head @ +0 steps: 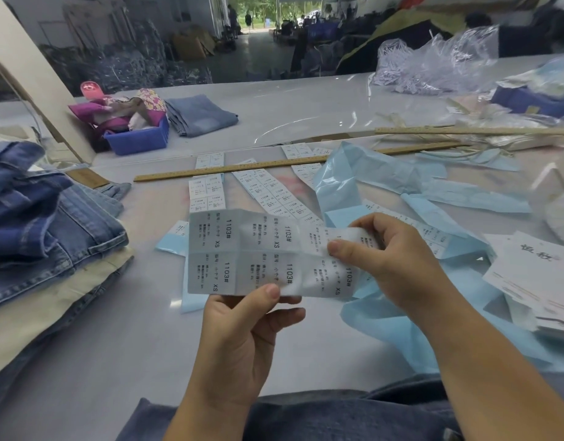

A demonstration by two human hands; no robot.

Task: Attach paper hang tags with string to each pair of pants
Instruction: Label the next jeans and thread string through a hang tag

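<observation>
Labels (pixel 242 253) printed "1103# XS" form a sheet held above the table (pixel 99 338), at centre. Left hand (pixel 242 338) pinches its bottom edge, thumb on top. Right hand (pixel 392 259) pinches its right end. Jeans (pixel 51 218) are stacked at 9 o'clock, tags (pixel 535 275) at 3 o'clock.

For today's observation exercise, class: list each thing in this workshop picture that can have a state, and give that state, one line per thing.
White printed label sheet: held up off the table, creased.
Left hand: pinches the sheet's lower edge.
Right hand: pinches the sheet's right end.
Stack of blue denim jeans: folded, piled at left.
Blue plastic bin: full, contents heaped over the rim.
Light blue backing paper: crumpled, loose on the table.
Long wooden ruler: lying flat across label strips.
</observation>
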